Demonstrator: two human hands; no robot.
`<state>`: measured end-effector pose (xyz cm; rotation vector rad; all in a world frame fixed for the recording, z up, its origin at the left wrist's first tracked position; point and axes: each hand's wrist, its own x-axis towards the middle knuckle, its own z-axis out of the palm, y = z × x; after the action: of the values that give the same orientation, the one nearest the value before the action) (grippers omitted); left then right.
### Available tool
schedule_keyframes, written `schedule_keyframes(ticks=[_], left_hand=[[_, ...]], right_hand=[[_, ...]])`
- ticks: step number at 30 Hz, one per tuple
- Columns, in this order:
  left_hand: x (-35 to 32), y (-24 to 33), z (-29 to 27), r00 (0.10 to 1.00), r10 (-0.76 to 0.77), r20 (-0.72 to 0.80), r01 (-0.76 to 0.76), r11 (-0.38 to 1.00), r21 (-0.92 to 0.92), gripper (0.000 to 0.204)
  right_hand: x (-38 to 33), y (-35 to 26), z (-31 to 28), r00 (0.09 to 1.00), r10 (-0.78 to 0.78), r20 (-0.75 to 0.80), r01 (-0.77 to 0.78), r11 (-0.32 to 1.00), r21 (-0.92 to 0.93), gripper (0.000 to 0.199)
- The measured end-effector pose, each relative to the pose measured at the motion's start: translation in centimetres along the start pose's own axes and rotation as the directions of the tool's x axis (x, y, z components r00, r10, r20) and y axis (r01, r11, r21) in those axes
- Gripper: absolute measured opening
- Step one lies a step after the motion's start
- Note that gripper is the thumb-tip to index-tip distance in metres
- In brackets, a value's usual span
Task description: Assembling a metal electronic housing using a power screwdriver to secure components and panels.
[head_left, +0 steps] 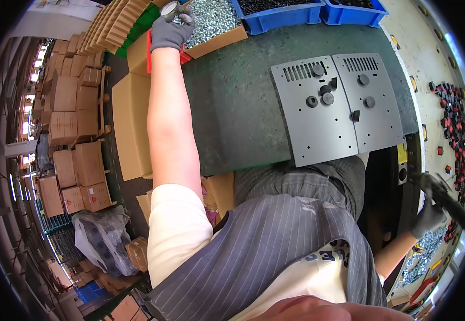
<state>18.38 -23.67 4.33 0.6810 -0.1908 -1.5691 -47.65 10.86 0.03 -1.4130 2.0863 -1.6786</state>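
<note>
My left hand (172, 31), in a grey glove, reaches far forward to the edge of a cardboard box of silver screws (211, 21). Its fingers are closed on a small round pale piece (169, 8), whose kind I cannot make out. Out at the right, my gloved right hand (429, 218) grips a black power tool (442, 195) with a reddish tip. Between my arms, two grey metal panels (318, 123) lie side by side, slotted at their far ends. Black round knobs (327, 98) and small black parts sit on them.
Blue bins (280, 18) of dark parts line the far edge of the green tabletop (232, 107). An open carton (131, 125) stands left of it. Red-and-black parts (454, 123) and loose screws (422, 259) lie on the right-hand surface. Stacked cartons (77, 96) fill the left background.
</note>
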Motion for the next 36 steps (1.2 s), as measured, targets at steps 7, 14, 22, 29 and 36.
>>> schedule_keyframes(ticks=[7, 14, 22, 29, 36], left_hand=[[-5.3, -6.2, 0.0, 0.928, -0.149, 0.341, 0.216, 0.962, -0.165, 0.028], [-13.1, -14.3, -0.9, 0.867, -0.342, 0.363, 0.418, 0.895, -0.154, 0.021], [-20.8, -22.6, -0.6, 0.902, -0.371, 0.22, 0.382, 0.924, -0.008, 0.027], [-22.9, -24.3, 1.7, 0.838, -0.498, 0.223, 0.512, 0.859, -0.003, 0.027], [-23.4, -25.3, 2.1, 0.825, -0.491, 0.28, 0.523, 0.851, -0.049, 0.029]], right_hand=[[7.9, -8.3, 3.0, 0.671, -0.504, 0.543, -0.491, 0.246, 0.836, 0.065], [2.9, -15.3, 14.7, 0.712, -0.467, 0.524, -0.428, 0.302, 0.852, 0.038], [1.5, -20.4, 19.4, 0.699, -0.519, 0.492, -0.403, 0.283, 0.871, 0.035], [0.0, -21.4, 20.6, 0.76, -0.516, 0.396, -0.317, 0.237, 0.918, 0.032], [0.4, -20.9, 20.3, 0.693, -0.597, 0.403, -0.398, 0.149, 0.905, 0.03]])
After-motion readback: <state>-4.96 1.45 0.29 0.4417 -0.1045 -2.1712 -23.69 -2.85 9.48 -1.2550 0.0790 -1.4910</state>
